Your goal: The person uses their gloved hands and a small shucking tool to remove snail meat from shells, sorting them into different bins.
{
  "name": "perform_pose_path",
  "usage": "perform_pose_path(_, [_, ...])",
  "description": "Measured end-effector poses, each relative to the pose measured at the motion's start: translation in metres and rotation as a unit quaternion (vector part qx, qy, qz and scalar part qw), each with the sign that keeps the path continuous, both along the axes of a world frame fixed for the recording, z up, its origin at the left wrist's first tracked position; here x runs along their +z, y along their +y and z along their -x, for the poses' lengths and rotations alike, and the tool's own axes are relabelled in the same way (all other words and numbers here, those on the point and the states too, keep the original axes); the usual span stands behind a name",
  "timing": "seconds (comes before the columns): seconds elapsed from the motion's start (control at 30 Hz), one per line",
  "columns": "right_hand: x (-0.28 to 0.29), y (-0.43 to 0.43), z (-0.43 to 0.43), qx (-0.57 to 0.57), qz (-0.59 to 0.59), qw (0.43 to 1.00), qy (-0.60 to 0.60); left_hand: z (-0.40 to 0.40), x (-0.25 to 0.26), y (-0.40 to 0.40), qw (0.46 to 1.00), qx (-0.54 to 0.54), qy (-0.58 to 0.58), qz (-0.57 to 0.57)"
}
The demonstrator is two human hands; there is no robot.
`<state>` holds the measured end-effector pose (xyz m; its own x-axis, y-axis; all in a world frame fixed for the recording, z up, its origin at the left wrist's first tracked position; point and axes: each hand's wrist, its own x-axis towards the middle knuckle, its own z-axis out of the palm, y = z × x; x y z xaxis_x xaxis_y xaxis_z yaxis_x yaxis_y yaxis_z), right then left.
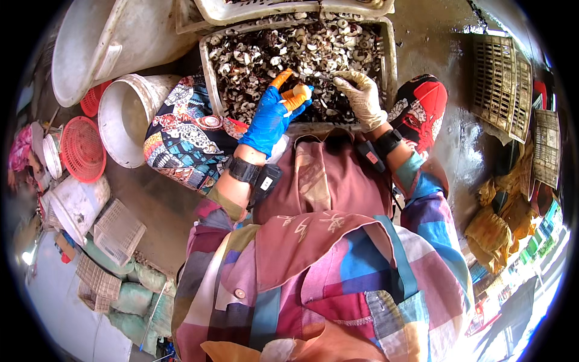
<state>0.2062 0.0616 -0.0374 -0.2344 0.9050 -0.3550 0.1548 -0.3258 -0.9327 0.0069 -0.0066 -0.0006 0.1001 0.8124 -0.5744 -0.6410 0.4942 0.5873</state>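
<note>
My left hand (271, 115), in a blue glove with orange finger coverings, pinches a pale rounded piece (301, 92) between thumb and fingers. My right hand (362, 97), in a whitish glove, is closed on a thin dark tool (322, 78) that points towards the left hand. Its exact kind is too small to tell. Both hands are over a white plastic crate (390, 54) between my legs. Pale curved pieces (312, 38) and dark scraps (239, 83) fill the crate; what they are is unclear.
Another white crate (294, 17) adjoins the far side. At left stand a large white tub (135, 40), a white bucket (120, 122) and a red plastic basket (83, 149). Slatted crates (500, 86) are at right, beside wet floor (452, 122). Green sacks (133, 298) lie lower left.
</note>
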Motion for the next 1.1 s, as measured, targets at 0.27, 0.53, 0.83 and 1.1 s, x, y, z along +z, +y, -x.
perform_pose_path(0.27, [0.022,-0.005,0.015,-0.038,0.007,0.996,0.081,0.006,-0.004,0.002,0.997,0.008,-0.074,0.009])
perform_pose_path(0.53, [0.034,-0.016,0.032,0.007,0.002,0.996,0.091,-0.007,0.018,0.005,0.998,-0.066,0.01,-0.002])
perform_pose_path(0.83, [0.03,-0.014,0.028,-0.051,0.143,0.978,0.141,-0.016,0.024,0.011,0.982,-0.058,0.153,-0.095])
perform_pose_path(1.1, [0.038,-0.014,0.04,-0.019,0.244,0.935,0.259,-0.016,0.01,0.014,0.955,-0.075,0.22,-0.185])
